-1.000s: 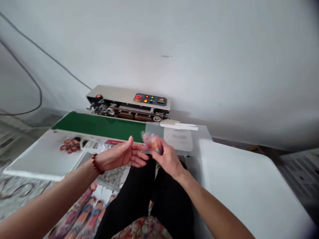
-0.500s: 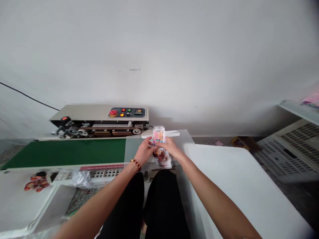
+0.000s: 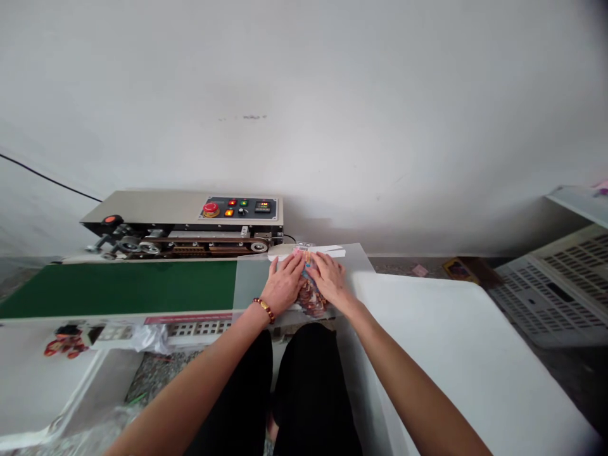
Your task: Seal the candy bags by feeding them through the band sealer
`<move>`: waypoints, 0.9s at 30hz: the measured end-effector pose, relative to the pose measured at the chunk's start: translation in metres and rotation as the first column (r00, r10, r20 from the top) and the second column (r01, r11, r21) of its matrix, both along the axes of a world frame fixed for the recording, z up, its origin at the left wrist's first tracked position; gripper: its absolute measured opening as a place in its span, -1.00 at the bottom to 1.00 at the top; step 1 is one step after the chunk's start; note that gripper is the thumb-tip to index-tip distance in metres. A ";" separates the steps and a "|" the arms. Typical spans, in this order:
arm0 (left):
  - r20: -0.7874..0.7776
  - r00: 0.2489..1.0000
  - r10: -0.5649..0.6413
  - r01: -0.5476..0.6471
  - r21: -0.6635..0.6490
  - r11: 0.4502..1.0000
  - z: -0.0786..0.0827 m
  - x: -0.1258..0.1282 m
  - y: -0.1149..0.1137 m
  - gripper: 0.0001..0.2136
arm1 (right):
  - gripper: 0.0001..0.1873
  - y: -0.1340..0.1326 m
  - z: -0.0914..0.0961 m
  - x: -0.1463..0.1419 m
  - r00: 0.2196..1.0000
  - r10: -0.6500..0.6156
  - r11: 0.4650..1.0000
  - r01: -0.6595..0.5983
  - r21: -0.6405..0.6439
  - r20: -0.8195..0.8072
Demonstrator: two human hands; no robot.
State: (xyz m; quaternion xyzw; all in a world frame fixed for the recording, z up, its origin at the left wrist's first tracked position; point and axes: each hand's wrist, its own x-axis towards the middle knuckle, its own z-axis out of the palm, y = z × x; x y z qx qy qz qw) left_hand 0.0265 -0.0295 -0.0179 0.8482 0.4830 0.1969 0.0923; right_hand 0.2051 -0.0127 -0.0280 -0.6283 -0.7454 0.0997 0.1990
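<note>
A small clear packet with a colourful printed figure [image 3: 308, 292] lies flat on the grey feed plate [image 3: 249, 285] at the right end of the sealing machine [image 3: 190, 223]. My left hand [image 3: 284, 285], a bead bracelet on its wrist, lies flat on the packet's left side with fingers stretched out. On the packet's right side rests my right hand [image 3: 330, 278], also flat with its fingers extended. The packet's top edge points toward the machine's sealing slot. Most of the packet is hidden under my hands.
A green conveyor belt [image 3: 118, 288] runs left from the feed plate. White table surface [image 3: 451, 354] lies to the right, slotted white crates [image 3: 560, 285] beyond it. At lower left a white tray [image 3: 33, 380] holds small red pieces [image 3: 61, 345]. My dark-trousered legs are below.
One second ago my right hand carried the packet while the left was open. Then both hands held it upright. Now it is pressed flat on the feed plate.
</note>
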 end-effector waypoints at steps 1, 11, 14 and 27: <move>-0.035 0.999 0.030 -0.029 0.021 0.999 -0.002 -0.003 -0.002 -0.52 | -0.56 0.000 -0.002 0.001 1.000 0.007 1.000 -0.007 0.007 -0.004; -0.146 0.981 0.127 -0.119 0.067 0.991 -0.018 -0.054 -0.008 -0.58 | -0.54 -0.004 0.019 -0.031 0.975 0.196 0.978 -0.202 0.045 0.106; -0.130 0.983 0.128 -0.118 0.080 0.990 -0.016 -0.061 0.000 -0.62 | -0.51 -0.006 0.018 -0.039 0.954 0.240 0.969 -0.246 0.010 0.177; -0.130 0.971 0.198 -0.179 0.143 0.973 -0.034 -0.079 0.009 -0.58 | -0.53 0.000 0.025 -0.028 0.890 0.305 0.942 -0.333 0.028 0.339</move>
